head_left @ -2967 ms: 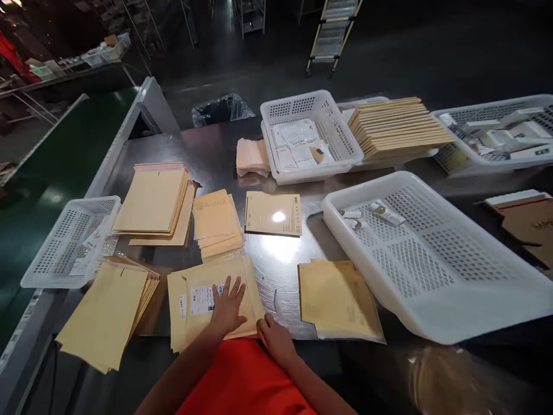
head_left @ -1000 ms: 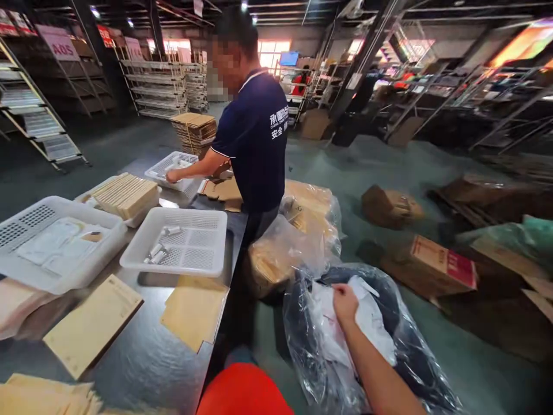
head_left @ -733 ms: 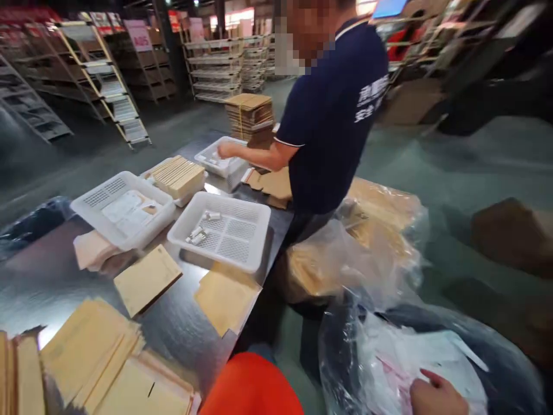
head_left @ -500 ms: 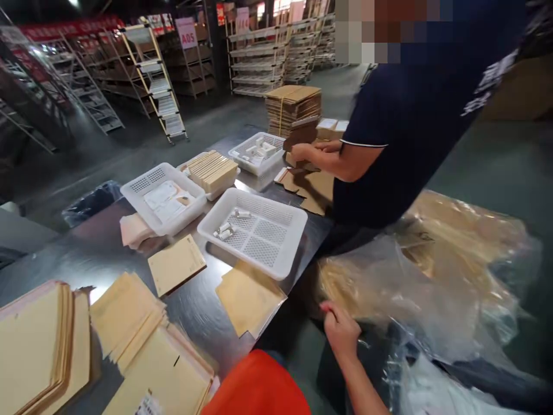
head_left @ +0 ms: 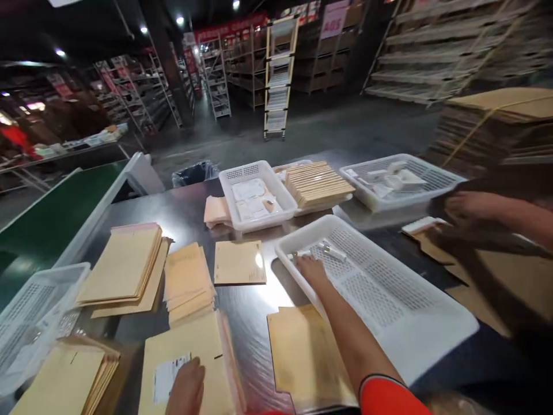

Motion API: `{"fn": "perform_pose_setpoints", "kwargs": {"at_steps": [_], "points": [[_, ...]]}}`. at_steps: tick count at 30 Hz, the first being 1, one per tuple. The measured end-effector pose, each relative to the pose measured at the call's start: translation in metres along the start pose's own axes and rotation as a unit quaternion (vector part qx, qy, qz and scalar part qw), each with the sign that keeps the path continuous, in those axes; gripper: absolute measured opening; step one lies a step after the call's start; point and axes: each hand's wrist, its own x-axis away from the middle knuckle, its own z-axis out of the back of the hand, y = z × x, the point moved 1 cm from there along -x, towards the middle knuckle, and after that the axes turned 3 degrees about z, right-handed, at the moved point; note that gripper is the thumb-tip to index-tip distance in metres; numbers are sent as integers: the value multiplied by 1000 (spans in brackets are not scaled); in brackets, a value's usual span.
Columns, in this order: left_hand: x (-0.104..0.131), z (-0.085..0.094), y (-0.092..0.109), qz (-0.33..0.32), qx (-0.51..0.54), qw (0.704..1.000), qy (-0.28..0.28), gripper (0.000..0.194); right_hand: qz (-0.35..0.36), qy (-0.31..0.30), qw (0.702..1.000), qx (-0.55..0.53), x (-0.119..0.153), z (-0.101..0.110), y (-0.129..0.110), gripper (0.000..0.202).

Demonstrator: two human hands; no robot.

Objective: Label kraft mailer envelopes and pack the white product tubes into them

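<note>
My right hand (head_left: pixel 311 272) reaches into the large white perforated basket (head_left: pixel 436 340), its fingers closed around a small white bottle (head_left: pixel 299 254) near the left end. Another small clear-and-white bottle (head_left: pixel 332 251) lies in the basket just right of these fingers. At the bottom of the view, my left hand (head_left: pixel 186 387) rests with curled fingers over a tan padded envelope (head_left: pixel 203 340), beside its white printed label (head_left: pixel 164 380). What those fingers hold, if anything, is hidden. Between my hands lie more tan envelopes (head_left: pixel 302 351).
Stacked envelopes (head_left: pixel 125 262) and a flat tan box (head_left: pixel 240 262) lie on the metal table. Behind are a basket of bagged items (head_left: pixel 259 202), a row of tan packets (head_left: pixel 317 183) and a basket of white boxes (head_left: pixel 401 178). A co-worker's arm (head_left: pixel 492 207) extends over cardboard at right.
My view has swung left. My right hand has moved from beside the plastic bags into the white basket, at the bottles. My left hand has come into view over the labelled envelope.
</note>
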Motion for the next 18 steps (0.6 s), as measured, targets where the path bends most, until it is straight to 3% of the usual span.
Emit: {"fn": "perform_pose_setpoints", "kwargs": {"at_steps": [4,6,8,9,11,13,14,16,18], "points": [[-31,-1,38,-41,-30,996,-68,57,-90,-17,996,-16,5,1,24,23],[-43,2,45,-66,-45,993,-91,59,-124,0,992,-34,25,14,34,29],[-51,6,45,-86,-46,990,-106,50,-125,46,977,-166,59,26,28,34],[-54,8,45,-96,-43,988,-111,43,-112,60,952,-278,81,28,16,34],[-56,13,43,-114,-41,986,-114,31,-71,31,845,-530,129,17,-25,37],[-52,20,43,-126,-34,986,-105,29,-55,-105,765,-633,173,-16,-83,44],[-47,24,43,-133,-29,986,-95,31,-65,-163,746,-643,191,-38,-112,44],[-33,33,42,-150,-15,986,-73,34,-86,-239,741,-622,213,-86,-162,43],[-17,42,41,-168,7,985,-46,33,-117,-184,774,-594,220,-125,-195,39]]}}
